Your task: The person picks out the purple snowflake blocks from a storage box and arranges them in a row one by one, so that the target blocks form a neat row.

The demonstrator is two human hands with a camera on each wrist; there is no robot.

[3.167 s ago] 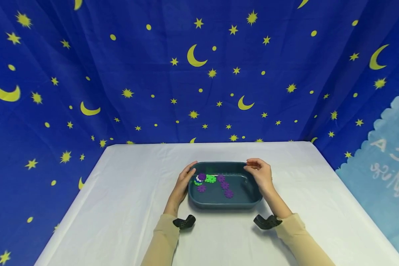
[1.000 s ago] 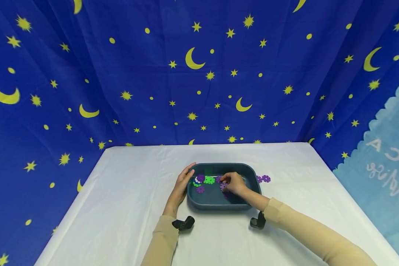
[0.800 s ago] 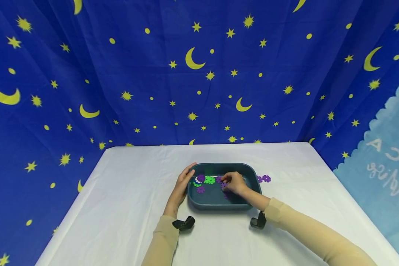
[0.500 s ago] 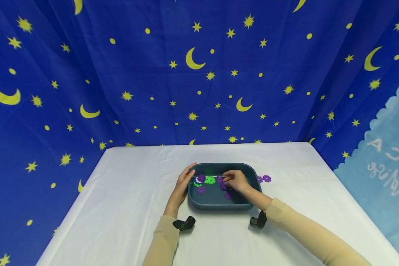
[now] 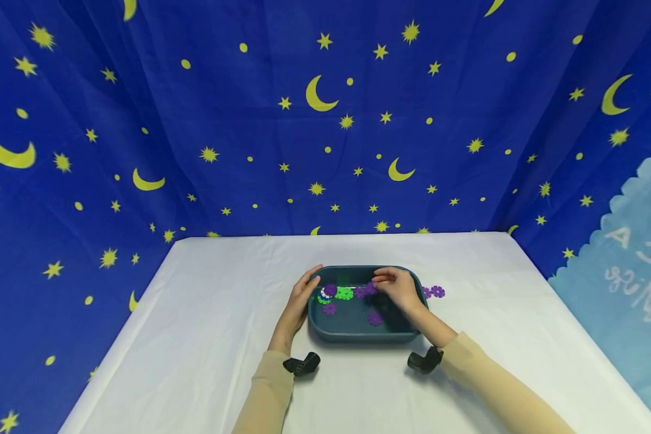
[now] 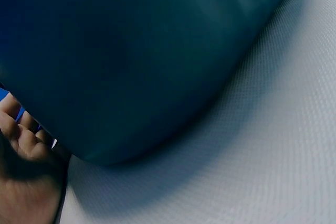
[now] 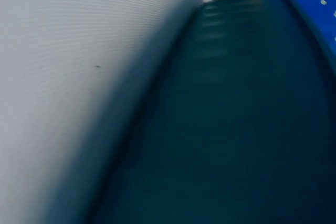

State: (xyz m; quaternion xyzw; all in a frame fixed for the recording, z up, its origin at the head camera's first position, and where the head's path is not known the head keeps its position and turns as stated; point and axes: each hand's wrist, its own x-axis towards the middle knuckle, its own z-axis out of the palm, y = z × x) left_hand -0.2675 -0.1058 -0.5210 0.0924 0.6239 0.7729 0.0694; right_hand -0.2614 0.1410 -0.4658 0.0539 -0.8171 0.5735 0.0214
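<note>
A dark teal basin [image 5: 369, 336] sits on the white table, with several flower-shaped plastic discs inside. My left hand [image 5: 297, 304] holds its left side, thumb at the rim and fingers along the outer wall. In the left wrist view that hand [image 6: 31, 150] shows partly behind the basin wall. My right hand [image 5: 400, 290] reaches over the right part of the basin and pinches a purple disc [image 5: 371, 287], partly hidden by the fingertips. Beside it lies another purple disc [image 5: 360, 293]. Nearer the front is a single purple disc [image 5: 375, 318]. The right wrist view shows mostly the basin's outer wall [image 7: 231, 108].
Green discs [image 5: 345, 293] lie toward the basin's back, left of the middle. At its left end, a purple disc [image 5: 330, 290] overlaps white, blue and green ones, with another purple disc [image 5: 329, 309] in front. Outside, purple discs [image 5: 437, 292] lie right of the basin.
My right hand first left the basin's right rim and went inside; purple discs now lie outside on the right. Lately it has moved back and right with a purple disc. The left hand stays put.
</note>
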